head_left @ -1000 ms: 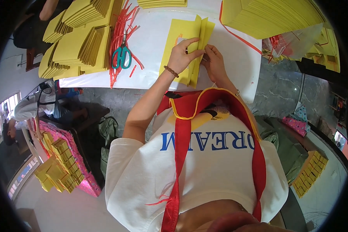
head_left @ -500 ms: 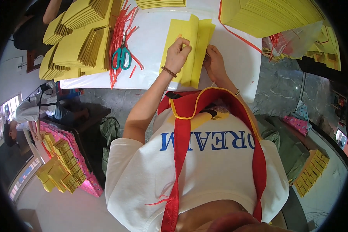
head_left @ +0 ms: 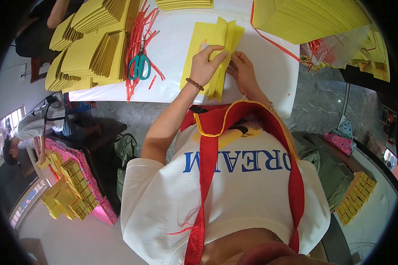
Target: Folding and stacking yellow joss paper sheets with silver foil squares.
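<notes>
- Two hands are showing in our head view: our left hand (head_left: 203, 66) and our right hand (head_left: 243, 70) are both working at the folded yellow paper (head_left: 220, 37), which is lying on the white surface (head_left: 267, 70) before us.
- Compared with half a second ago, our left fingers are uncurling, and the paper's right-hand leaves are bunching into narrower ridges.
- We are judging that the folds are being worked while the paper itself is staying roughly in place.
- Our left grip is looking loosely parted over the paper; our right grip is gathering at its right edge, but we are failing to make out whether it is pinching.
- The paper's lower end is lying near the surface's near edge.
- Leftward, white is showing as far as the red strips (head_left: 135, 37) and teal-handled scissors (head_left: 140, 55); rightward, it is reaching the red band (head_left: 276, 43) beside the yellow stack (head_left: 309, 20).
</notes>
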The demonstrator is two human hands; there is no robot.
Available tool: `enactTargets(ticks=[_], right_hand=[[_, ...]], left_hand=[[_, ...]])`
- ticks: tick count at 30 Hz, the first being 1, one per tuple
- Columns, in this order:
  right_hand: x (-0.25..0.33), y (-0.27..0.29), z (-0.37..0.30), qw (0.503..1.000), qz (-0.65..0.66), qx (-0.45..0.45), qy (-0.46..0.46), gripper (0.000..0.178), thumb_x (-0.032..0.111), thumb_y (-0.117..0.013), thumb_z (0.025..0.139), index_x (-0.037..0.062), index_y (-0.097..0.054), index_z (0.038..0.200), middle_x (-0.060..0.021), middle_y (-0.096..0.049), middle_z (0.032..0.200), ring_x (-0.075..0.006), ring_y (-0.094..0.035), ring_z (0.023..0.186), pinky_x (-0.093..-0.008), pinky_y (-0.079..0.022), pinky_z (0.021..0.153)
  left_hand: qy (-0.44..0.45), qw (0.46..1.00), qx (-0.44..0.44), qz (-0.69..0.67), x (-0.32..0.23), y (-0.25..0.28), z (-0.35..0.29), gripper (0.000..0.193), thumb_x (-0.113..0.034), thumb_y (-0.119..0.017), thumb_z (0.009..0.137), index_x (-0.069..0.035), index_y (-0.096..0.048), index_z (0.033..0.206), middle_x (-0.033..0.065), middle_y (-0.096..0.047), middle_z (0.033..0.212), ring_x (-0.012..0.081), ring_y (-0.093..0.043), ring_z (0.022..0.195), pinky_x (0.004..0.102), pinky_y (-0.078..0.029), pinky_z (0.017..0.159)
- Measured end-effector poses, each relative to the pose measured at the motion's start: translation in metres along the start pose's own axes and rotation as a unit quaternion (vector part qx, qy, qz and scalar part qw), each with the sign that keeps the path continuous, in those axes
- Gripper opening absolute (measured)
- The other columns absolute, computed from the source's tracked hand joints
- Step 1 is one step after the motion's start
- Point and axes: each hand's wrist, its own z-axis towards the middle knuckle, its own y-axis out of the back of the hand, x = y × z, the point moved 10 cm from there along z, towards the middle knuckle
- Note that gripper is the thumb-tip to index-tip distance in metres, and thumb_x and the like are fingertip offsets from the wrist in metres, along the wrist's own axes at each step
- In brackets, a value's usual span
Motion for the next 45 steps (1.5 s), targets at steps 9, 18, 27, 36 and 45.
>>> enactTargets(ticks=[9, 18, 27, 36, 45], right_hand=[[0.002, 0.0, 0.0, 1.0, 0.023, -0.003, -0.001, 0.015, 0.019, -0.047, 0.093, 0.0065, -0.051, 0.1, -0.0034, -0.057, 0.096, -0.0128, -0.057, 0.088, -0.0294, -0.047, 0.076], [-0.002, 0.004, 0.002, 0.997, 0.08, -0.016, -0.009, 0.021, 0.02, -0.039, 0.093, 0.0062, -0.047, 0.106, -0.0059, -0.057, 0.101, -0.0173, -0.055, 0.093, -0.0354, -0.043, 0.085], [-0.002, -0.002, 0.001, 0.997, 0.074, 0.018, -0.009, 0.014, 0.018, -0.043, 0.094, 0.007, -0.046, 0.101, -0.0071, -0.056, 0.1, -0.0167, -0.056, 0.089, -0.0333, -0.046, 0.081], [-0.001, -0.007, 0.002, 0.996, 0.075, 0.057, -0.004, 0.033, 0.031, -0.036, 0.096, 0.0046, -0.05, 0.111, -0.006, -0.055, 0.108, -0.0178, -0.051, 0.099, -0.0363, -0.041, 0.089], [0.002, -0.015, -0.004, 0.994, 0.102, 0.041, -0.015, 0.034, 0.028, -0.041, 0.095, 0.0034, -0.047, 0.117, -0.0073, -0.053, 0.111, -0.0186, -0.051, 0.101, -0.0338, -0.041, 0.09]], left_hand=[[0.007, 1.0, -0.005, 0.011, 0.005, 0.004, 0.003, 0.026, -0.022, -0.059, 0.082, 0.001, -0.062, 0.095, 0.0128, -0.062, 0.073, 0.017, -0.06, 0.065, 0.029, -0.047, 0.059], [-0.025, 0.997, -0.069, 0.016, 0.009, 0.019, 0.004, 0.02, -0.013, -0.046, 0.085, -0.002, -0.053, 0.1, 0.0098, -0.052, 0.056, 0.0167, -0.049, 0.05, 0.0316, -0.04, 0.049], [0.029, 0.999, 0.02, 0.036, 0.005, 0.002, -0.001, 0.027, -0.013, -0.055, 0.082, -0.003, -0.059, 0.107, 0.0094, -0.057, 0.066, 0.0166, -0.054, 0.057, 0.0291, -0.044, 0.054], [-0.11, 0.981, 0.034, 0.156, -0.025, -0.009, -0.006, 0.042, -0.019, -0.069, 0.076, -0.001, -0.053, 0.111, 0.0146, -0.061, 0.096, 0.0205, -0.061, 0.086, 0.0298, -0.049, 0.074], [-0.105, 0.974, 0.055, 0.194, -0.025, -0.029, -0.014, 0.046, -0.011, -0.053, 0.082, -0.003, -0.041, 0.125, 0.0238, -0.057, 0.097, 0.0376, -0.054, 0.091, 0.0415, -0.045, 0.078]])
